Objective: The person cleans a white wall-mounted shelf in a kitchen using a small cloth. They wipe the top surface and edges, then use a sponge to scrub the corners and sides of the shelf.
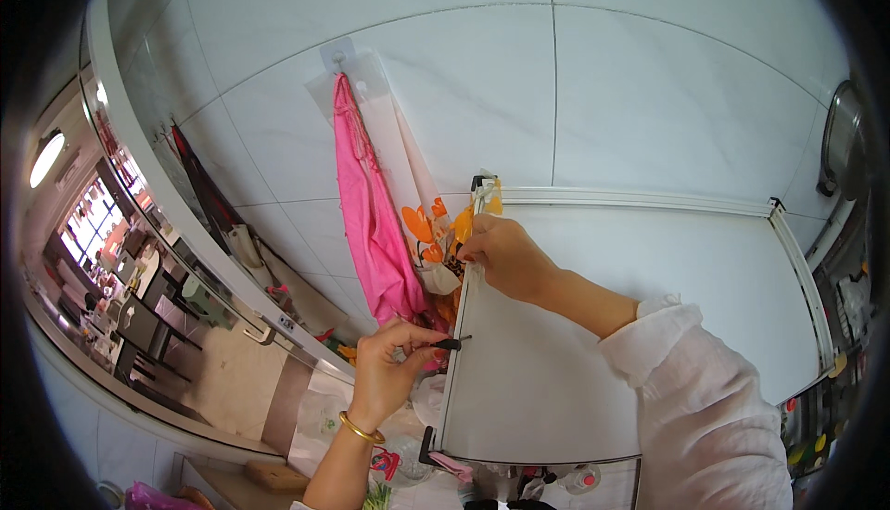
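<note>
A white rack top with a pale metal frame (626, 198) stands before me against the tiled wall. My left hand (396, 353) is at its left edge, with a small black-handled item (447, 344) between thumb and fingertips; a thin dark tip shows past the frame. My right hand (504, 253) is at the same edge, farther up, fingers pinched beside a yellow item (464, 223); what lies between the fingers is partly hidden. A pink apron or cloth (368, 211) hangs from a wall hook, beside a pale apron with orange flowers (421, 225).
To the left stands a framed glass door (208, 259) with a handle; tables and chairs show beyond. Clear plastic bottles (407, 460) lie below the rack's left corner. A dark metal rack (827, 399) holds things at the right.
</note>
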Motion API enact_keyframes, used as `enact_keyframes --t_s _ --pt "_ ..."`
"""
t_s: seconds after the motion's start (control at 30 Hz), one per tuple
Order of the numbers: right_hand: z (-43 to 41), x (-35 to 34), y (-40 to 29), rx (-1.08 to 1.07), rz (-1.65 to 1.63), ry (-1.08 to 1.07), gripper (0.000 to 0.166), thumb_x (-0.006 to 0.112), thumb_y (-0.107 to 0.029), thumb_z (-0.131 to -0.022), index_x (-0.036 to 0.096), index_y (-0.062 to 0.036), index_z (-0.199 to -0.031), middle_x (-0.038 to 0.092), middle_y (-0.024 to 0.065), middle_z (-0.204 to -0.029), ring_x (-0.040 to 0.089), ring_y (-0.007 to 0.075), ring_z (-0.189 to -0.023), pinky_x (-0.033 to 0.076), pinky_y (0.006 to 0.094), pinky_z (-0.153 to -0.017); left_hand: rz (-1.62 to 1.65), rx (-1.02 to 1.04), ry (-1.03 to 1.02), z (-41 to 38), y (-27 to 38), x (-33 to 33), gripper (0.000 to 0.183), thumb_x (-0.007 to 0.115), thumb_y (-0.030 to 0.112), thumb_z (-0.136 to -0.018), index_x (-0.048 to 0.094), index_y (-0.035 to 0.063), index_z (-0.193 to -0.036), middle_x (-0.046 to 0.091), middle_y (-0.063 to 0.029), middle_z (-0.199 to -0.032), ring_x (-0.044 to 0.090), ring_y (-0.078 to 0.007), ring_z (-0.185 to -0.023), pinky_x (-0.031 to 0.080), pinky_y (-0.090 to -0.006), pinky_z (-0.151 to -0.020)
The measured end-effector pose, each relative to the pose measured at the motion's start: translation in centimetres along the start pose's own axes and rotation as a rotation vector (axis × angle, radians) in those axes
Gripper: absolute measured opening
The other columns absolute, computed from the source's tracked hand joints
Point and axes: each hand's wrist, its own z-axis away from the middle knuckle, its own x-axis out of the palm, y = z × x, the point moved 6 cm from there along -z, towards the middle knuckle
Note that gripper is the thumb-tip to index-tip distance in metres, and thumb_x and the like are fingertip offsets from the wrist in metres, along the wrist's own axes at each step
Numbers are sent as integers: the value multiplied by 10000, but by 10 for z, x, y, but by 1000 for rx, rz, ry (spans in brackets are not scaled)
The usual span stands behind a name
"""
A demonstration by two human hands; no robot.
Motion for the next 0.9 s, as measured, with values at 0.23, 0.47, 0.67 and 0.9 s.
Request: enact_keyframes --t_s 0.23,0.47,0.67,0.9 --pt "21 1 -32 80 -94 -62 216 571 129 -744 703 15 -870 566 136 -830 575 286 -741 467 358 -657 -94 123 29 5 14 -2 263 687 -126 -700 725 27 -911 613 -53 -739 560 -143 -676 450 -258 -617" --pt "43 4 -70 79 -137 -137 242 560 119 -753 717 -27 -866 584 116 -829 594 263 -774 487 331 -689 -201 260 43 2 25 -4 265 716 -106 -666 732 34 -891 681 -73 -788 588 -183 -691 467 -280 -650" --pt "4 -28 -6 93 -156 -14 167 614 89 -749 710 -17 -836 617 136 -846 618 278 -770 504 354 -683 -201 228 24 6 23 -6 253 693 -102 -697 732 40 -903 663 -83 -756 591 -203 -697 471 -294 -628" --pt "-48 -18 78 52 2 78 165 621 106 -717 709 7 -817 647 169 -869 635 327 -760 514 377 -662 -145 154 27 8 22 -1 234 712 -87 -702 737 25 -906 697 -68 -787 594 -177 -707 476 -275 -645"
